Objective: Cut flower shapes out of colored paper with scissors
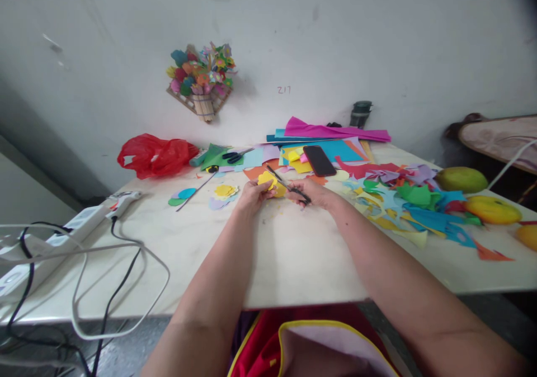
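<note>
Over the middle of the table, my left hand (252, 196) pinches a yellow paper flower (267, 181) with a scalloped edge. My right hand (312, 191) is closed on a pair of dark-handled scissors (297, 193), whose blades point up and left, close beside the yellow paper. Whether the blades touch the paper I cannot tell. Tiny yellow snippets lie on the tabletop under my hands. Left of my left hand sits a small stack of cut yellow flowers (226, 191), with pale lilac cut shapes (220, 202) beneath it.
Colored scraps (415, 195) spread over the right side, beside mangoes (493, 209). A phone (319, 160) lies on paper sheets at the back. Second scissors (235, 156) and a red plastic bag (155, 156) are back left. Power strips (84, 220) and cables line the left edge.
</note>
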The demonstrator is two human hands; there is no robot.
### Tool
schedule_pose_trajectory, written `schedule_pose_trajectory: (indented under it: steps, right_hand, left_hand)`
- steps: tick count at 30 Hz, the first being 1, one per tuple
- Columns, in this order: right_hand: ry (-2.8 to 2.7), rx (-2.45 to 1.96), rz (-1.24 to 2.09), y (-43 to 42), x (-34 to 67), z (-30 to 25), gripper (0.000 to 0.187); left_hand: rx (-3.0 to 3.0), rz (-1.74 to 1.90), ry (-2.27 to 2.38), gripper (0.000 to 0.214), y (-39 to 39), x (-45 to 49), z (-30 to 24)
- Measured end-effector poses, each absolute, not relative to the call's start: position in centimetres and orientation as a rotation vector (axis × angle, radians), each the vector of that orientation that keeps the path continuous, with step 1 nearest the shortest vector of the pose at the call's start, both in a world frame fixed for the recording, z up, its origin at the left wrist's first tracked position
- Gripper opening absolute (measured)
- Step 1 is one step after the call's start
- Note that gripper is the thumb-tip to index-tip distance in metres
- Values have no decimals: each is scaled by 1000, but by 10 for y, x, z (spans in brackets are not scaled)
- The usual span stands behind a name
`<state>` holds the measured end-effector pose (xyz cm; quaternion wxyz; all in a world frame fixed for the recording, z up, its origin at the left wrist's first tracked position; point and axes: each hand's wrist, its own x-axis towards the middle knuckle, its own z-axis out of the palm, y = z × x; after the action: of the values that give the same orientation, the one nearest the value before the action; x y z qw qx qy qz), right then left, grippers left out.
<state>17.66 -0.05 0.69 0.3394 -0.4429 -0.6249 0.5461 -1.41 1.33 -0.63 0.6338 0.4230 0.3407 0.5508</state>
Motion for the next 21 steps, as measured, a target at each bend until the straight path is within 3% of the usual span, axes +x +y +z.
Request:
schedule_pose_trajectory:
  steps: [6, 11, 21]
  right_hand:
    - [-1746, -1175, 1350, -4, 180, 9, 29]
    - [-1759, -1169, 1330, -4, 180, 9, 27]
    - [-1690, -1158, 1407, -5, 178, 12, 22]
  left_hand:
    - [978, 1253, 792, 13, 14, -15, -7]
    - [982, 1257, 794, 7, 13, -14, -6]
    - [997, 1257, 757, 16, 15, -15, -9]
